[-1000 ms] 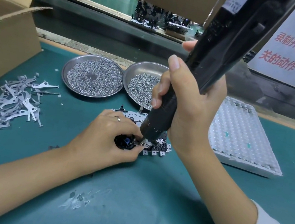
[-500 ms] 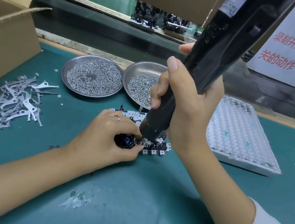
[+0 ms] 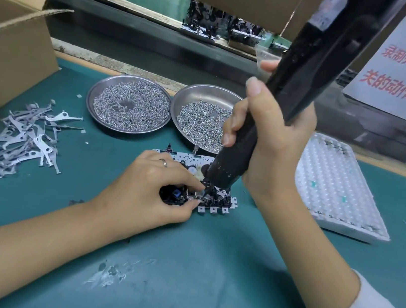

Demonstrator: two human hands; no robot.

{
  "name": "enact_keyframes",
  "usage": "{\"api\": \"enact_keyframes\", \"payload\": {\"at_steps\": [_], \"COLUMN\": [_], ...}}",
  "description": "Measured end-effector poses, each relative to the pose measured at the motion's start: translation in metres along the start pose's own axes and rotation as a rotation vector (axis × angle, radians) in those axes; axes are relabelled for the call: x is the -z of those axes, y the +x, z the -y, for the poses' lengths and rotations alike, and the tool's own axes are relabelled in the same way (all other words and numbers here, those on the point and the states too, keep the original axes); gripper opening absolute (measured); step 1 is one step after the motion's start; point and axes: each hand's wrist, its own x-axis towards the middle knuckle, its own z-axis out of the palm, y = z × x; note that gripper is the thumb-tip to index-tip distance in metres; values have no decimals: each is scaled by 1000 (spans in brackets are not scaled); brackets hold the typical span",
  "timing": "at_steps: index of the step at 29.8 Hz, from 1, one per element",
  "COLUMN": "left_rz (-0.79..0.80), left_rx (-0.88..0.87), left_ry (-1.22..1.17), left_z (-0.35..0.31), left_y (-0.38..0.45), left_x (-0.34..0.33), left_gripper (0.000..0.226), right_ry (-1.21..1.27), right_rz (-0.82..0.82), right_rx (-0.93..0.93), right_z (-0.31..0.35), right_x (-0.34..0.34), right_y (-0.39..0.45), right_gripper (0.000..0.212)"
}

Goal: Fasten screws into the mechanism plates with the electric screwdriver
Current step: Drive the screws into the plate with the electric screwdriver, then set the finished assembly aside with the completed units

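Little movement is seen since the earlier frames: the electric screwdriver (image 3: 279, 107) is kept in nearly the same tilted pose, its tip still down on the mechanism plate (image 3: 195, 176), and both hands remain where they were.

The screwdriver is gripped by the right hand (image 3: 268, 142), whose fingers are wrapped round the lower part of the black barrel, with the thumb laid up along its near side. The tool is slanted, its upper end leaning away to the upper right and out of view. Its nose is set on the front part of the plate, just beside the fingertips of the left hand (image 3: 149, 190).

The plate is lain flat on the green mat (image 3: 206, 271), in front of the two dishes. Its near left portion is pinched and held down by the left hand, thumb and forefinger being closed on a small part close to the tool's tip. A ring is worn on that hand.

Behind the plate, two round metal dishes are placed side by side, touching: the left dish (image 3: 92, 101) and the right dish (image 3: 195, 92), each filled with small screws (image 3: 130, 104). A heap of flat metal levers (image 3: 19, 138) is spread at the left, near a cardboard box (image 3: 8, 66). A white moulded tray (image 3: 335, 188) is placed to the right, behind the right forearm.
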Motion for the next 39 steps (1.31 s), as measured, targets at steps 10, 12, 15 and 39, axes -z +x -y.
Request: {"api": "enact_keyframes", "payload": {"at_steps": [10, 12, 15, 39], "left_rz": [-5, -1, 8, 18], "left_rx": [8, 13, 12, 49], "left_ry": [21, 26, 14, -100], "left_z": [0, 0, -1, 1], "left_y": [-1, -1, -2, 3], "left_x": [-1, 1, 2, -4], "left_gripper": [19, 20, 21, 21], "right_ry": [-15, -18, -110, -497], "right_rz": [14, 27, 47, -94], "right_rx": [-41, -40, -9, -335], "right_z": [2, 3, 1, -37], "right_x": [1, 3, 18, 46], "right_y": [0, -2, -9, -70], "right_gripper": [14, 20, 32, 23]}}
